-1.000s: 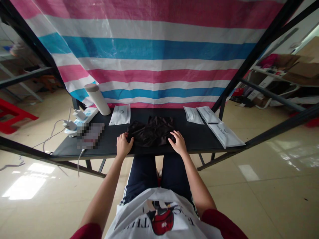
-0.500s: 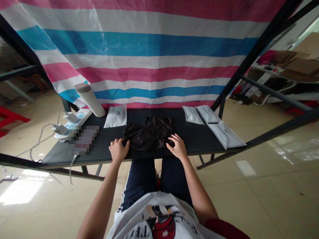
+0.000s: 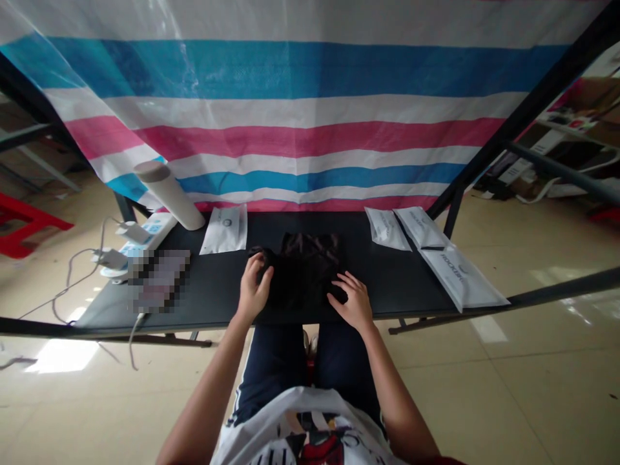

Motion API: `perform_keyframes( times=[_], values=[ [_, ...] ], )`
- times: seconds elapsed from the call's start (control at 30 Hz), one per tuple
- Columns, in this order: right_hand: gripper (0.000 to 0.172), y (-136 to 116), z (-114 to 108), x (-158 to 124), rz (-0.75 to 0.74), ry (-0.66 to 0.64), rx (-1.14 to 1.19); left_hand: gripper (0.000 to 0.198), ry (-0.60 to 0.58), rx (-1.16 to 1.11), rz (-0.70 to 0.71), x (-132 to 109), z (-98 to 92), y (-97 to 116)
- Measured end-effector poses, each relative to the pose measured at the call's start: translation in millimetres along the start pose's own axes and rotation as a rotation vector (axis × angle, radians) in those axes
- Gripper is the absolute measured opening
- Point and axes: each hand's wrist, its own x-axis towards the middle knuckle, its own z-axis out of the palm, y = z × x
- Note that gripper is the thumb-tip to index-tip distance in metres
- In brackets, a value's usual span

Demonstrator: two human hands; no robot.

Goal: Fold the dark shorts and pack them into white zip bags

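A crumpled dark brown garment (image 3: pixel 305 271) lies in the middle of a black table (image 3: pixel 217 284). My left hand (image 3: pixel 254 287) grips the garment's left edge, fingers curled round a fold of cloth. On the garment's near right corner rests my right hand (image 3: pixel 355 300), its fingers spread and pressing down. I sit at the table's front edge with my knees under it.
A white packet (image 3: pixel 225 229) lies behind the garment on the left, beside a tall white cylinder (image 3: pixel 168 192). Three white packets (image 3: pixel 421 236) lie at the right. A power strip with chargers (image 3: pixel 128 242) sits at the left end. A striped tarp (image 3: pixel 300 110) hangs behind.
My left hand has moved right and forward, pulling the garment's left edge inward so the cloth is now bunched narrower. The right hand stays on the right corner.
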Motion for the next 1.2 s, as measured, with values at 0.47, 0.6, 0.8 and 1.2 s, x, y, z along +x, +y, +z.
perform_keyframes(
  times=[0.47,0.6,0.8,1.2],
  values=[
    [0.035,0.0,0.1,2.2,-0.023,-0.037,-0.025,0.067,-0.51,0.489,0.277,-16.9,93.9,27.6],
    [0.035,0.1,0.5,1.9,-0.026,-0.043,-0.027,0.069,-0.546,0.492,0.263,-11.3,87.3,31.9],
    [0.036,0.7,1.2,1.6,-0.037,-0.056,-0.034,0.072,-0.498,0.522,0.266,14.1,75.1,19.9],
    [0.1,3.8,-29.6,-4.1,-0.227,-0.233,-0.056,0.081,-0.649,0.484,0.471,-5.4,8.3,6.6]
  ],
)
